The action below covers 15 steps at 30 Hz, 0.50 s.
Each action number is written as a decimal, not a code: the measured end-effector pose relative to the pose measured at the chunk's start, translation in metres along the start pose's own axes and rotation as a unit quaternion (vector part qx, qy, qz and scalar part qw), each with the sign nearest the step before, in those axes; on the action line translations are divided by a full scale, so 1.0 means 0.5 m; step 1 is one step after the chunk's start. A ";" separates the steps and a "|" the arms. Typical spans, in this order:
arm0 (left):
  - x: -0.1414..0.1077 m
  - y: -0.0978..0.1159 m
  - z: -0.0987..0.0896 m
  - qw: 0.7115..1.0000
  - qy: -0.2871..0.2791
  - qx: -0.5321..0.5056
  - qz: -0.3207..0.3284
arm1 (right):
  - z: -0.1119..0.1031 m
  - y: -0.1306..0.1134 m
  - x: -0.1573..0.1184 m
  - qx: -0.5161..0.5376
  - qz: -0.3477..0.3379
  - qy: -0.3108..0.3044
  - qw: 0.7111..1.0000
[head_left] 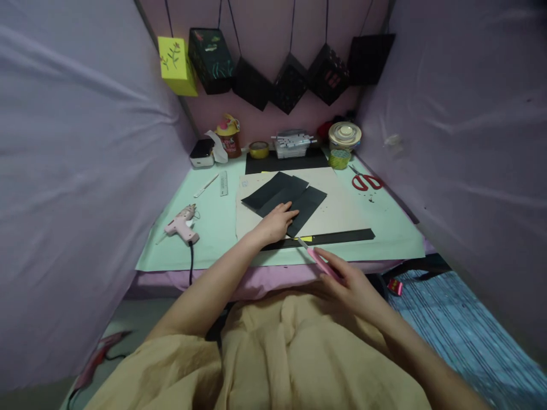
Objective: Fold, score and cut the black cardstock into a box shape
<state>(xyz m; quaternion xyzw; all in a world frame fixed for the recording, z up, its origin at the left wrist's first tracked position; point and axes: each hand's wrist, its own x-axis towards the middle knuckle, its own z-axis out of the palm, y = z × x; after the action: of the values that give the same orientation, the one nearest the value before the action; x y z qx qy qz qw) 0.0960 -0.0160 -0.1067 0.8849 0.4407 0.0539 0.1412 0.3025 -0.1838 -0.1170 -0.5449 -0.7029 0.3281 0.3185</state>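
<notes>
Black paper (311, 206), creased or cut into panels, lies at a slant on a pale board (346, 199). Pressing flat on its near part is my left hand (277, 222), fingers stretched out and holding nothing. My right hand (342, 276) is wrapped round a pink craft knife (325, 265) with its blade out. The blade tip points up and left, close to the paper's near corner; I cannot tell whether it touches. Below the paper, a long black strip (342, 236) runs along the board's near edge, with a small yellow piece (306, 239) by it.
A pink glue gun (183, 225) with a cord, a white pen-like tool (206, 186) and a small ruler (223, 183) lie left. Red-handled scissors (366, 181) are right. Tape rolls (258, 150), a clear box (292, 145) and a tub (344, 135) stand behind. Paper boxes (290, 83) hang above.
</notes>
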 end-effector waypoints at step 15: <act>-0.002 0.057 0.013 0.998 0.023 -0.019 -0.062 | 0.052 0.008 0.005 0.004 -0.004 0.030 1.000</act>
<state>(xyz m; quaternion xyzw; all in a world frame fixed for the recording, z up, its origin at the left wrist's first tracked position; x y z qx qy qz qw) 0.1185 -0.0341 -0.1042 0.8516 0.4965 0.0739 0.1508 0.2830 -0.1834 -0.1351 -0.5504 -0.6940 0.3125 0.3431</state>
